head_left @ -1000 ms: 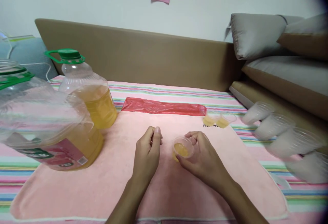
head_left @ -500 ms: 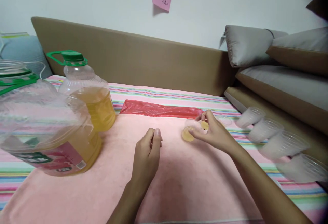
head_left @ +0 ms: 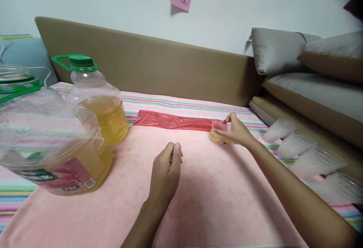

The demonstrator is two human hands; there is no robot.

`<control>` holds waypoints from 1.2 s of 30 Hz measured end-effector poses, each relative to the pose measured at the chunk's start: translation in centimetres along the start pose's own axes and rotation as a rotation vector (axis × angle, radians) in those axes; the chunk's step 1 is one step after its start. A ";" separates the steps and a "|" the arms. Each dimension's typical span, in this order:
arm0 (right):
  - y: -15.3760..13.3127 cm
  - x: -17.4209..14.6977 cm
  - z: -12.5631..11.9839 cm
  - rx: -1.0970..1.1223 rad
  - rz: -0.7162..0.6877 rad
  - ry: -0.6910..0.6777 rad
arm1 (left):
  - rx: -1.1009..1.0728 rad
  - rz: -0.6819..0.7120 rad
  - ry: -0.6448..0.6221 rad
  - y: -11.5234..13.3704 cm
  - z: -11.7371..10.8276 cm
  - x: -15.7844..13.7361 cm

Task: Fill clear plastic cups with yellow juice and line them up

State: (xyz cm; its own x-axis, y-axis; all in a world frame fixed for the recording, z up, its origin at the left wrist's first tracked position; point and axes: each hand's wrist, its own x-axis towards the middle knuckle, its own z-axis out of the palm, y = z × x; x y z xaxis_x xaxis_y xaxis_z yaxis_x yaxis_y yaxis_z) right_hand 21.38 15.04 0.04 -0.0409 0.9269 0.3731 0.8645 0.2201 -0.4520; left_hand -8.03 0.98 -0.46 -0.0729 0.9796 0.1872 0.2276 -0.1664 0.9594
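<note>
My right hand (head_left: 236, 131) grips a small clear plastic cup (head_left: 214, 134) of pale yellow liquid by its rim, thumb on the near side and fingers on the far side. The cup is upright at the far edge of the pink blanket (head_left: 136, 165), beside a red plastic bag (head_left: 172, 121). Another yellow patch shows just under this hand, mostly hidden, so I cannot tell what it is. Nearer to me, my left hand (head_left: 167, 168) is curled into a loose fist above the blanket, with nothing visible in it.
On the left stand an uncapped big bottle (head_left: 56, 165) and a green-capped bottle (head_left: 109, 119), both with yellow liquid. Several stacks of clear cups (head_left: 296, 145) lie along the right side. Grey cushions (head_left: 314, 89) are piled behind them, and a brown board (head_left: 153, 62) lines the back.
My right hand has moved the cup away from me and slightly to the right, toward the red bag. The left hand has stayed nearly in place, still closed.
</note>
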 end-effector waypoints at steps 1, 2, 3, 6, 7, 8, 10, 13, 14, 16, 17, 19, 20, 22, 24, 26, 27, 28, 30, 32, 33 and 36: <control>0.3 0.1 0.1 -0.001 0.001 -0.005 | 0.001 0.000 0.000 0.0 0.0 0.0; 0.5 0.1 0.3 -0.002 0.003 -0.010 | 0.002 0.000 -0.001 0.0 0.0 0.0; 0.7 0.1 0.4 -0.003 0.004 -0.014 | 0.003 -0.001 0.000 0.0 0.1 0.0; 1.3 0.0 0.6 -0.001 0.012 -0.026 | 0.006 0.000 -0.004 0.0 0.2 0.0; 1.4 -0.1 0.6 0.002 0.016 -0.029 | 0.006 0.001 -0.006 0.0 0.2 0.0; 1.5 -0.1 0.7 0.007 0.019 -0.031 | 0.007 0.002 -0.007 -0.1 0.2 0.0; 1.8 -0.2 0.7 0.021 0.024 -0.033 | 0.009 0.003 -0.009 -0.1 0.2 0.0; 2.0 -0.3 0.6 0.043 0.032 -0.033 | 0.012 0.004 -0.011 -0.2 0.3 0.0; 2.1 -0.3 0.6 0.051 0.032 -0.034 | 0.012 0.004 -0.011 -0.2 0.3 0.0; 2.1 -0.4 0.6 0.070 0.023 -0.039 | 0.014 0.003 -0.011 -0.2 0.3 -0.1; 2.1 -0.4 0.6 0.081 0.015 -0.044 | 0.015 0.001 -0.010 -0.2 0.3 -0.1; 2.1 -0.4 0.6 0.102 0.001 -0.052 | 0.014 0.000 -0.012 -0.1 0.3 -0.1; 2.1 -0.4 0.5 0.109 -0.004 -0.055 | 0.014 0.000 -0.012 -0.1 0.3 -0.2; 2.1 -0.5 0.4 0.119 -0.011 -0.058 | 0.013 0.000 -0.012 -0.1 0.3 -0.1; 2.1 -0.5 0.4 0.128 -0.017 -0.062 | 0.014 0.000 -0.011 -0.1 0.3 -0.1; 2.1 -0.5 0.4 0.138 -0.025 -0.068 | 0.015 -0.003 -0.011 -0.2 0.3 -0.1; 2.1 -0.5 0.4 0.144 -0.029 -0.072 | 0.016 -0.004 -0.012 -0.2 0.3 -0.1; 2.1 -0.5 0.4 0.149 -0.033 -0.076 | 0.016 -0.005 -0.013 -0.2 0.3 -0.1; 2.1 -0.5 0.5 0.156 -0.038 -0.083 | 0.016 -0.008 -0.014 -0.2 0.3 -0.1; 2.0 -0.5 0.5 0.157 -0.040 -0.087 | 0.017 -0.010 -0.015 -0.2 0.3 -0.1; 2.1 -0.5 0.6 0.157 -0.041 -0.086 | 0.017 -0.011 -0.015 -0.2 0.3 -0.1; 2.1 -0.5 0.6 0.157 -0.043 -0.082 | 0.019 -0.010 -0.015 -0.2 0.3 -0.1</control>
State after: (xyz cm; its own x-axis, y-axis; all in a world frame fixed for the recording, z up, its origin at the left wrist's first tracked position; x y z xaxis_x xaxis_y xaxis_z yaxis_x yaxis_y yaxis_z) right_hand 22.97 15.25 -1.54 -0.1227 0.9357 0.3307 0.7726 0.2992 -0.5599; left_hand -7.75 1.00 -0.69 -0.0607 0.9829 0.1740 0.2457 -0.1543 0.9570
